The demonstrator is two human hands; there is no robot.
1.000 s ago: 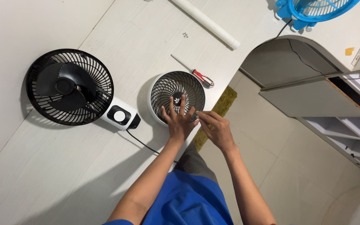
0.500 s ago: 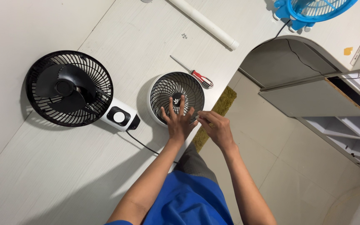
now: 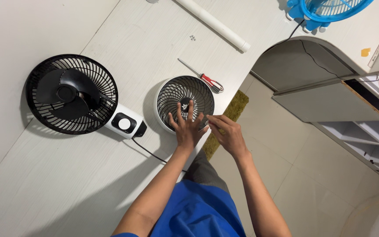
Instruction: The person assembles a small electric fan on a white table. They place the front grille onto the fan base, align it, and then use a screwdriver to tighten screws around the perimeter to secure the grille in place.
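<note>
A small round fan grille, black mesh in a white ring, lies flat on the white table near its right edge. My left hand rests flat on the grille's near part with fingers spread. My right hand is at the grille's near right rim, fingers pinched together there; what they pinch is too small to see. A red-handled screwdriver lies just beyond the grille.
A black desk fan with a white control base and a black cord lies to the left. A white tube and small screws lie farther back. A blue fan sits top right. Open shelving stands at right.
My right hand's fingers have shifted slightly at the grille's rim. The left hand stays flat on the grille.
</note>
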